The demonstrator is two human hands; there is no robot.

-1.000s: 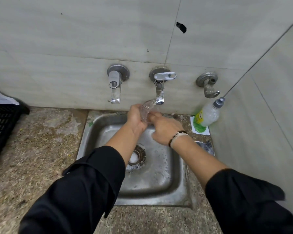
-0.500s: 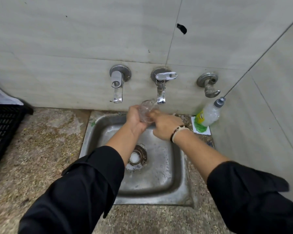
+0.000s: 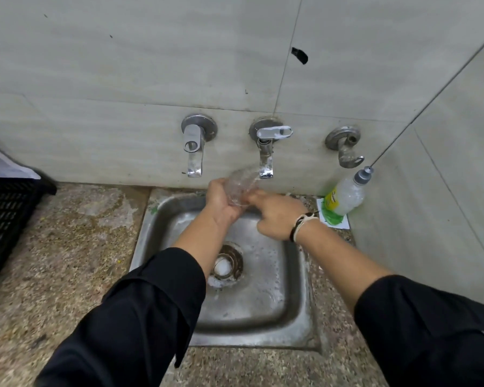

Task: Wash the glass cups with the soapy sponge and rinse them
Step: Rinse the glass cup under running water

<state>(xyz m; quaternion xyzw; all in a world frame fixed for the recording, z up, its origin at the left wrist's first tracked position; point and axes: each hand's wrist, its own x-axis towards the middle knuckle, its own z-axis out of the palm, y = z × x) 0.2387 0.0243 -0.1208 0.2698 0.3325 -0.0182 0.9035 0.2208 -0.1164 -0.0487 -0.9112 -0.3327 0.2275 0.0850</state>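
One glass cup [image 3: 239, 185] higher; two hands

A speckled brown-and-grey stone counter [image 3: 67, 247] runs along the tiled wall. Set into it is a square stainless-steel sink [image 3: 294, 311]. A black plastic slatted crate [image 3: 3, 219] stands on its left end. In the right corner a clear plastic soap bottle with a grey cap [image 3: 347, 195] leans on a white-and-green paper sheet [image 3: 334, 219].

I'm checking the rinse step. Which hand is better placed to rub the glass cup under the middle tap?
Probably the right hand: its fingers reach to the glass cup, while the left hand grips it just beside the middle tap.
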